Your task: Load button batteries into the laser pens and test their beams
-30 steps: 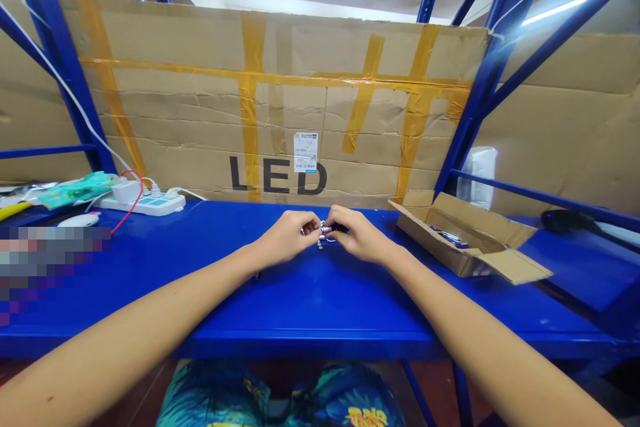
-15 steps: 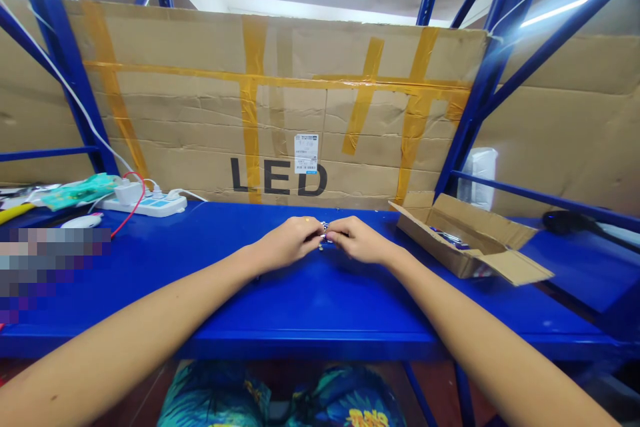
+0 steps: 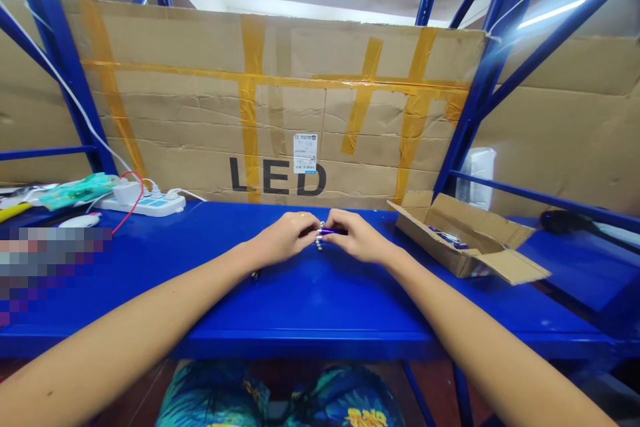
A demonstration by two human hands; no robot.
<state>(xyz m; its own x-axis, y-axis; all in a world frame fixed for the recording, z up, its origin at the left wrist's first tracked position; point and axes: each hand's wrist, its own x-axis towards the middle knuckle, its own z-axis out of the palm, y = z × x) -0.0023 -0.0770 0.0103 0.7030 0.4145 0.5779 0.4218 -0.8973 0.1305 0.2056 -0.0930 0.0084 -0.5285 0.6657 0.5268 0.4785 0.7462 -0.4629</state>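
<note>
My left hand (image 3: 290,237) and my right hand (image 3: 356,236) meet over the blue tabletop, both closed. Between their fingertips is a slim purple-and-silver piece (image 3: 327,232); fingers cover most of it, so I cannot make out its exact kind. Its purple part lies in my right fingers, while the silver end reaches toward my left fingertips. A small silvery bit (image 3: 319,246) shows just below the fingertips. Partly behind my left wrist, a small dark object (image 3: 256,274) lies on the table.
To the right stands an open cardboard box (image 3: 450,257) holding purple and silvery pieces (image 3: 450,237). A white power strip (image 3: 155,205) with a red cable (image 3: 133,208) sits at the back left. The blue tabletop (image 3: 320,307) ends at a large taped carton (image 3: 200,113).
The fingertips have shifted slightly, and my right fingers have lifted a little. More of the purple-and-silver piece now shows between the hands.
</note>
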